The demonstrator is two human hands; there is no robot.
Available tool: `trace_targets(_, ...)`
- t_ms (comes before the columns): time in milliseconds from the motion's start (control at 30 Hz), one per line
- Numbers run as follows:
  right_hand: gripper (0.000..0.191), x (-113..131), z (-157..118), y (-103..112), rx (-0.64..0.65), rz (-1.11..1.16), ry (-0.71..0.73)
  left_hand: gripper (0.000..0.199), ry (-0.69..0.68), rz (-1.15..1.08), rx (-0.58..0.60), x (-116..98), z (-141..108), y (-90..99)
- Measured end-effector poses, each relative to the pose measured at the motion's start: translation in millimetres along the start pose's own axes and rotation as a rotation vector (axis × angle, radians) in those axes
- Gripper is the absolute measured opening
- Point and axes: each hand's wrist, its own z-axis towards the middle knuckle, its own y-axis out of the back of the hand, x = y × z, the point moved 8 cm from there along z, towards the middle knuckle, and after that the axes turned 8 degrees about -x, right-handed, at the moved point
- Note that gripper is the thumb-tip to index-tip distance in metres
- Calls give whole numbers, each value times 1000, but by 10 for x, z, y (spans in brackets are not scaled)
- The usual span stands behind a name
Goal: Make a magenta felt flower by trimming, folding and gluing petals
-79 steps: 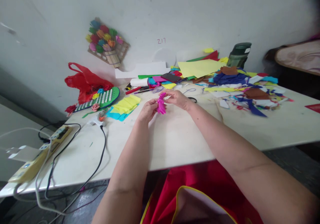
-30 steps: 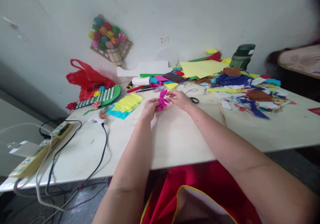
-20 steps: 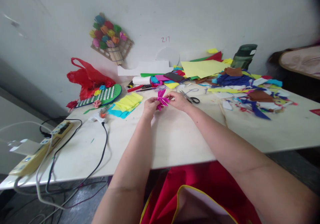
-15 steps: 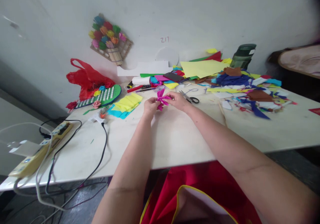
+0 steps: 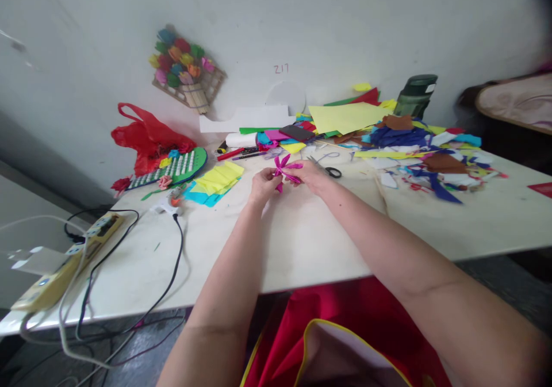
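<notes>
A magenta paper flower (image 5: 282,165) with narrow crinkled petals is held just above the white table, between both hands. My left hand (image 5: 263,186) pinches it from the left, near its centre. From the right, the fingers of my right hand (image 5: 307,175) are closed on its petals. Black-handled scissors (image 5: 333,172) lie just beyond my right hand, their blades partly showing. Yellow paper pieces (image 5: 219,177) rest on blue ones (image 5: 202,196) to the left of my left hand.
A glue gun (image 5: 169,203) with a black cord and a power strip (image 5: 69,266) lie at left. Behind are a green board (image 5: 196,160), a red bag (image 5: 142,137) and pens (image 5: 237,153). Paper scraps (image 5: 405,140) and a green bottle (image 5: 416,96) stand at right.
The flower has turned a little between my fingers, and my right hand has shifted slightly over its right petals. The whole view has moved slightly.
</notes>
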Motion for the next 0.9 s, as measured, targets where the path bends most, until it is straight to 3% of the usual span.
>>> trace_targets(100,31,8,21,29,-2,55,-14,22,117,-161,128,36,-22,-66)
trace_targets(300,27,-15,12,-13,117,72,-60,33,331,-341,134,160,3,-40)
trace_targets(500,23,-32,-48,-90,236,44,-102,23,232,-318,171,146,-7,-38)
trace_targets(733,16,-21,-37,-22,176,25,-112,32,173,-294,66,34,-37,56)
trace_targets(900,13,-45,15,17,140,45,-88,36,113,-289,62,6,-18,71)
